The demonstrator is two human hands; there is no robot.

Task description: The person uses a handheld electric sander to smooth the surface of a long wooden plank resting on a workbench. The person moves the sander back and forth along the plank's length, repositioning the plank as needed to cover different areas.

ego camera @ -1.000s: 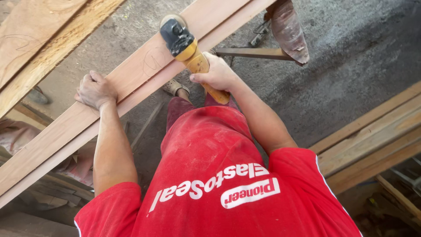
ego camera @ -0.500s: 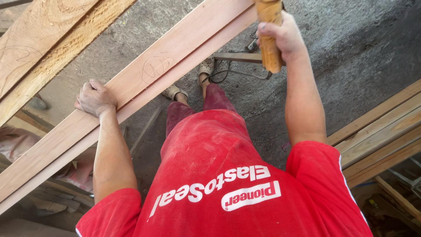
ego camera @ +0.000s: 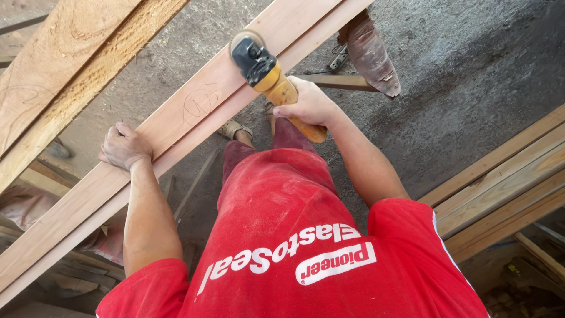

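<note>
Sanding the long plank (ego camera: 176, 123): right hand (ego camera: 309, 106) grips the sander (ego camera: 265, 70), left hand (ego camera: 125, 146) clenched, steadying; next, even passes.

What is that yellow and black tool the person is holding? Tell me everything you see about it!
The power sander has a long yellow-orange handle and a black head with a round disc underneath, which looks like plastic and metal. It lies tilted, its head resting on the long pale wooden plank that runs slantwise across the view. The right hand is wrapped around its handle. The left hand does not touch it; it grips the plank's edge farther along. Whether it is spinning cannot be told.
</note>
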